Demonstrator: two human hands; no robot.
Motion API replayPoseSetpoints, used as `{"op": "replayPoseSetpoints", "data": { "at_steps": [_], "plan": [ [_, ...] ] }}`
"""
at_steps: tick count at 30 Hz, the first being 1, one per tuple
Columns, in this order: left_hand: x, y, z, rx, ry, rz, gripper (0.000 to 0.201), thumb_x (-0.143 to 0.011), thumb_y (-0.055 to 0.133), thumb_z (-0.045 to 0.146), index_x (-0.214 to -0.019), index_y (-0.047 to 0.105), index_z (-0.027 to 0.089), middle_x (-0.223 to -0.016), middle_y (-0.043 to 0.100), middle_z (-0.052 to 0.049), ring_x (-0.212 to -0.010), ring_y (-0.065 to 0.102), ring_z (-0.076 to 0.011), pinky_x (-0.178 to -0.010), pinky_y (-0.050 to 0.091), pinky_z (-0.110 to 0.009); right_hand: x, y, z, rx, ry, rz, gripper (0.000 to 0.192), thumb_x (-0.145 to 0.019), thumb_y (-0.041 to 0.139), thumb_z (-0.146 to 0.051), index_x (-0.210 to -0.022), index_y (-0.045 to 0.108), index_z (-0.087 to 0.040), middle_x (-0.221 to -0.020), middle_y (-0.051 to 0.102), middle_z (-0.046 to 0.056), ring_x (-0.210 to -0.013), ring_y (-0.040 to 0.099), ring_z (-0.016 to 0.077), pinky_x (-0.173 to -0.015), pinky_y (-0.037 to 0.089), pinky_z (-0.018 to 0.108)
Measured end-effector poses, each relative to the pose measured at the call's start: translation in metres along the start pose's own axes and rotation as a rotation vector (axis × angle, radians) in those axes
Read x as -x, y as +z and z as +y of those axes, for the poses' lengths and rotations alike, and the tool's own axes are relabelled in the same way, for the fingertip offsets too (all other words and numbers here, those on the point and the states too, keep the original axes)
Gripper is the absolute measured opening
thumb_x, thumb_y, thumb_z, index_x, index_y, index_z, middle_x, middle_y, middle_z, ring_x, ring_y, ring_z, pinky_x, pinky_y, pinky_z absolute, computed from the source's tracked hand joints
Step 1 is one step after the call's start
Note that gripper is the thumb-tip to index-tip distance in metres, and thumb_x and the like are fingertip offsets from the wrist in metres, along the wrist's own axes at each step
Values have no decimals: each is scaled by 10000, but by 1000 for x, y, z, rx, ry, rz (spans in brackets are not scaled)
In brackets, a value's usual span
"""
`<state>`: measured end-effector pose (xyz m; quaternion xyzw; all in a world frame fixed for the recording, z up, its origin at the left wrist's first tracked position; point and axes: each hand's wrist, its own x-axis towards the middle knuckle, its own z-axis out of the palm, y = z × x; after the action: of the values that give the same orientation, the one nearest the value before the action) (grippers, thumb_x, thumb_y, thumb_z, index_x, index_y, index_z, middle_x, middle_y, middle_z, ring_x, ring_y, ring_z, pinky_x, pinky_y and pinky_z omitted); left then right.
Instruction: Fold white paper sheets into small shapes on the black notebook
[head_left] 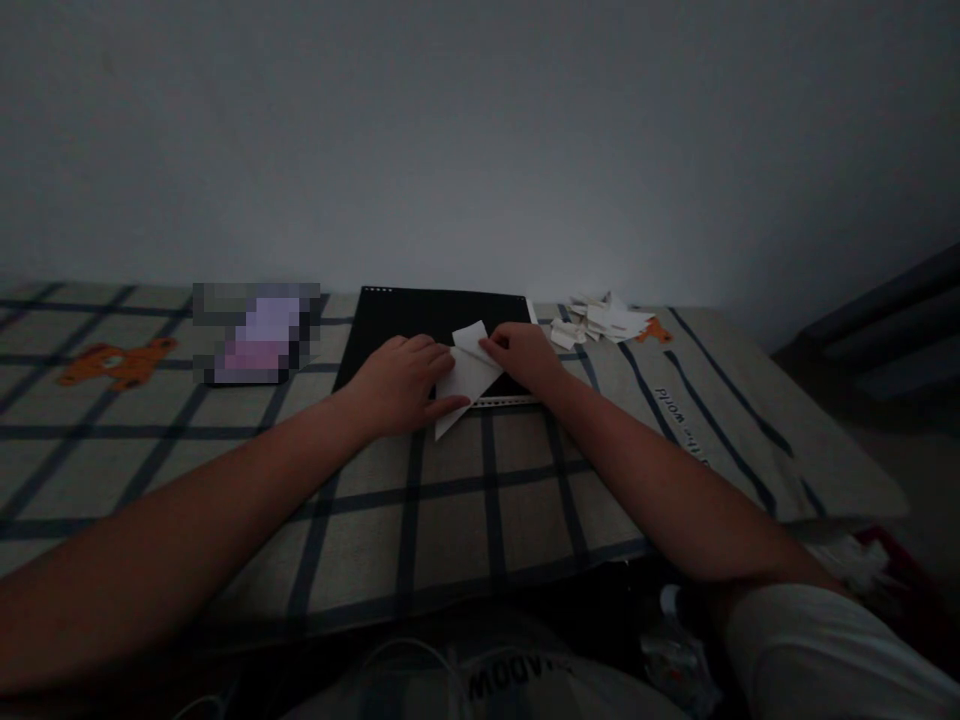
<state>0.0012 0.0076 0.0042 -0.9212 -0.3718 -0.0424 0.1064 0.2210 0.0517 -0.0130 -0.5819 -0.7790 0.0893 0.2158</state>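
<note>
A folded piece of white paper (478,374) lies aslant over a black notebook (431,314), one pointed corner jutting past the notebook's near edge.

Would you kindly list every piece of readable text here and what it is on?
"the world": slanted on the checked tablecloth; preceding letters meet the right forearm, unreadable.
"SHADOW": probable reading, upside down on the garment; first letters unclear.
Phone: screen pixelated, unreadable.
White paper: nothing legible.
</note>
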Motion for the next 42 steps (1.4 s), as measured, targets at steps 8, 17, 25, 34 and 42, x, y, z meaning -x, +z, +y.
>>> {"op": "replayPoseSetpoints", "data": {
  "at_steps": [8, 17, 25, 34, 42],
  "plan": [
    [2, 6, 0, -35, -2, -29, 613, -1012, 442, 593, -1432, 571, 166, -1472, 599, -126, -1306, 538, -314, -947, 408, -440, 9, -4, 1, -156, -45, -24, 227, -913, 693, -358, -818, 752, -159, -795, 730, 45, -704, 603, 142, -643, 371, 269],
    [2, 8, -1, -12, 2, -54, 664, -1019, 409, 618, -1480, 534, 157, -1540, 544, -116, -1365, 506, -304, -1024, 378, -422, 9, -8, 0, -56, -46, -33, 200, -930, 634, -263, -812, 755, -156, -816, 744, 59, -736, 614, 159, -680, 373, 283],
    [2, 6, 0, 0, -6, -77, 660, -1022, 392, 626, -1497, 517, 185, -1555, 526, -116, -1372, 499, -306, -1048, 366, -420, 3, -7, 5, -4, 12, -26, 215, -947, 608, -247, -799, 739, -163, -851, 740, 73, -776, 614, 177, -715, 389, 295],
    [2, 5, 2, -22, -21, -72, 649, -1026, 390, 617, -1488, 531, 183, -1546, 536, -119, -1344, 522, -312, -996, 369, -429, 7, -11, 10, -107, 31, -31, 266, -920, 664, -397, -823, 753, -166, -815, 738, 59, -730, 621, 166, -660, 397, 292],
    [0, -4, 2, -51, -64, -78, 568, -1034, 378, 601, -1301, 672, 194, -1447, 630, -103, -1252, 592, -296, -929, 388, -432, 14, -13, 2, -91, -64, -59, 151, -885, 675, -279, -871, 775, -166, -842, 755, 55, -751, 632, 159, -676, 404, 276]
  ]
}}
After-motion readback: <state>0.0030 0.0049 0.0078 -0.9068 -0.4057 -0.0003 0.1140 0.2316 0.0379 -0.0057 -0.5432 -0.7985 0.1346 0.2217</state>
